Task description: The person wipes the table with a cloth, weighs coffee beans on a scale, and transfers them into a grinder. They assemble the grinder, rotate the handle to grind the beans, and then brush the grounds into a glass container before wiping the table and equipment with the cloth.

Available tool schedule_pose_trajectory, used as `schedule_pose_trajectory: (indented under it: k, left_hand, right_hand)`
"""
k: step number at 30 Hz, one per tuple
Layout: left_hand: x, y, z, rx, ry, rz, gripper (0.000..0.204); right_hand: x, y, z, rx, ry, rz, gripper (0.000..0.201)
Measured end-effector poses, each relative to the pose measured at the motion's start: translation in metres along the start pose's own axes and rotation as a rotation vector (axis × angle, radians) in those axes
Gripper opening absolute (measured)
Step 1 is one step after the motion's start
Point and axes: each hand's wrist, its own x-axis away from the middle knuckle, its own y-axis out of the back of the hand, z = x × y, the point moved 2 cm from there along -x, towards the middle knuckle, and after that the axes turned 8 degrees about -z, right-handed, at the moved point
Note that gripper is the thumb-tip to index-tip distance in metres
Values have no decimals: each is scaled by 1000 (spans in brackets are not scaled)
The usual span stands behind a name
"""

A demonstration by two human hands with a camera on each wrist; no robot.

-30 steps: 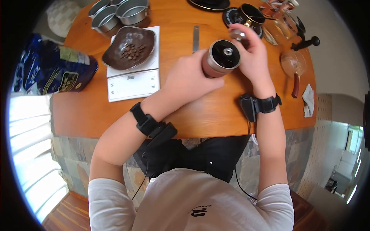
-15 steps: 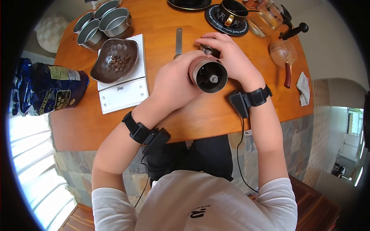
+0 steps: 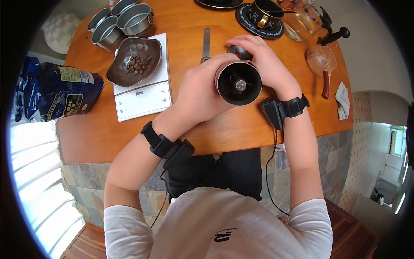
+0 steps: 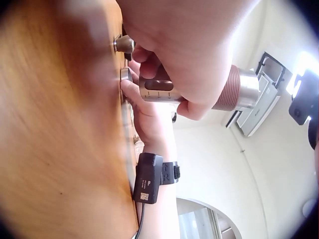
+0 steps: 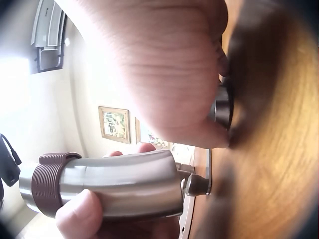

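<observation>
My left hand (image 3: 200, 88) grips a cylindrical hand coffee grinder (image 3: 239, 84) around its ribbed brown band. The grinder's mouth tilts toward the head camera, showing a dark chamber with a metal shaft in the middle. Beside it, my right hand (image 3: 271, 67) holds a small round metal lid (image 3: 241, 52) by the edge, right at the tabletop; the right wrist view shows the lid (image 5: 223, 107) low under the fingers. A flat metal crank handle (image 3: 206, 42) lies beyond the left hand, its knob (image 4: 124, 45) near the knuckles.
At left, a dark bowl (image 3: 118, 64) of coffee beans sits on a white scale (image 3: 142, 101), near a blue bag (image 3: 64, 90) and several metal tins (image 3: 134, 20). At right are a black cup (image 3: 264, 15) on a saucer, a glass pot (image 3: 302, 23), a red-handled strainer (image 3: 321, 60) and a cloth (image 3: 343, 101).
The right hand has lowered the lid to the tabletop beside the grinder. In the left hand, the grinder has tipped its open end toward the head camera, showing deeper inside.
</observation>
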Motion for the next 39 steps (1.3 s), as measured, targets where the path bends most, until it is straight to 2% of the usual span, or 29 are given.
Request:
schedule_pose_trajectory:
  k: [5,11,14,16,18,20,28,30,32,33,34,37,39]
  left_hand:
    - [-1,0,0,-10,11,45,45]
    - [1,0,1,-40,-5,33,44]
    - [2,0,1,-15,33,3,41]
    - [1,0,3,10,185,89,37]
    - [1,-2,3,20,199,73,33]
    - [0,-4,7,32,153,22,47]
    - [-3,-2,10,89,352,46,43]
    - [-3,-1,12,85,360,22,44]
    - [-2,0,14,-1,359,50,45]
    - [-2,-1,15,-13,367,46,46]
    - [-1,-1,15,-13,360,24,46]
    - [-1,-2,15,-16,383,36,48]
    - [-3,-1,13,-57,377,22,47]
  right_hand:
    - [0,0,0,19,-7,36,45]
    - [0,-1,0,-8,9,-18,43]
    - [1,0,0,20,37,12,46]
    - [0,-1,-3,30,55,-1,46]
    - [0,-2,-5,29,54,-7,44]
    - [1,-3,-5,29,54,-13,43]
    - [-1,-1,-1,-38,2,16,39]
    - [-1,1,0,-38,77,5,40]
    - [-3,3,1,-365,-164,-13,41]
    - [-4,6,-3,-391,-174,-12,42]
    - [-4,4,-7,-613,-376,-83,40]
    - [-15,28,-5,-469,-246,-331,30]
    - [-26,55,14,-455,-206,-402,22]
